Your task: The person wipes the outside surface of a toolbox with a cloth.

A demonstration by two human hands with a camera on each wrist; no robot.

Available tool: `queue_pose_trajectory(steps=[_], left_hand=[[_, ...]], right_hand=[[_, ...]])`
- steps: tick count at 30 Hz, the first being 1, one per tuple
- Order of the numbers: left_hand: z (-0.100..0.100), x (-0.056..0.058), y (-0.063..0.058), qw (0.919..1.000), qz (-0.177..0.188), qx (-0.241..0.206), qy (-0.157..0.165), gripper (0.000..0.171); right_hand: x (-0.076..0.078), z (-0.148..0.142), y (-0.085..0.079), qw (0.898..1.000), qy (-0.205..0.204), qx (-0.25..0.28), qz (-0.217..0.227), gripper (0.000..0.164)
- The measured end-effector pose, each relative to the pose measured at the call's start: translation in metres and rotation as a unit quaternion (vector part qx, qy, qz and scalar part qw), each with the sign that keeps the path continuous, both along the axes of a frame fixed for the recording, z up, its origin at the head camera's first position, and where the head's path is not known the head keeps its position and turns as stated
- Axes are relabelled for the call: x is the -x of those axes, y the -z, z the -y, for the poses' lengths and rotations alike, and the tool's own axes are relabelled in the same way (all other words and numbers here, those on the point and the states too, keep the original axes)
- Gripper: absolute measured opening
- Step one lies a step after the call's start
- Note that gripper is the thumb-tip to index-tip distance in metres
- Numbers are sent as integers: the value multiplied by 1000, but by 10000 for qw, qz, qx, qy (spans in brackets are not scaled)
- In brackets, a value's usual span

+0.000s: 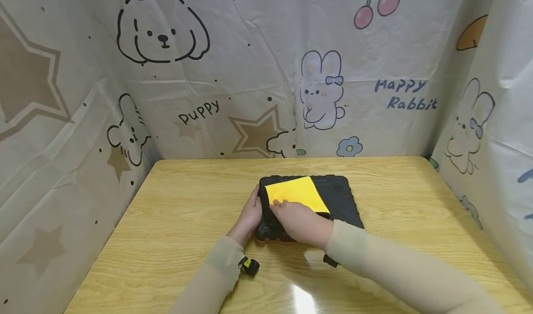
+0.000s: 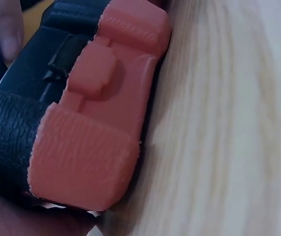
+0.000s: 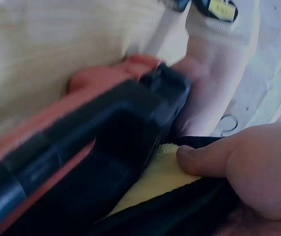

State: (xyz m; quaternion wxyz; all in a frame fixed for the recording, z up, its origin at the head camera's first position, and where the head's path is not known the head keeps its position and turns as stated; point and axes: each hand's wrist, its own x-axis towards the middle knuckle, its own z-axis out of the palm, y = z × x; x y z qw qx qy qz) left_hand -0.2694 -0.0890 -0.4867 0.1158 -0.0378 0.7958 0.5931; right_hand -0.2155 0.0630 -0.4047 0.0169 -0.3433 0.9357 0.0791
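My left hand grips the black tablet case at its 9 o'clock edge to steady it mid-table, while my right hand presses flat fingers on the yellow cloth.

Both arms reach forward in pale beige sleeves, converging on the black tablet case. The left hand lies against the case's left edge, fingers curled along its side, with a small black and yellow camera strapped at that wrist. The right hand rests palm down on the case's near left part, its forearm crossing in from the right, thumb pressing down flat.
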Motion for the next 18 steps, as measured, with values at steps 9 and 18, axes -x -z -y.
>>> queue_pose_trajectory(steps=[9, 18], left_hand=[[0, -2, -1, 9998, -196, 73, 78, 51], [0, -2, -1, 9999, -54, 133, 49, 52]], right_hand=[[38, -5, 0, 9972, 532, 387, 356, 44], [67, -13, -3, 9852, 1082, 1037, 828, 35]])
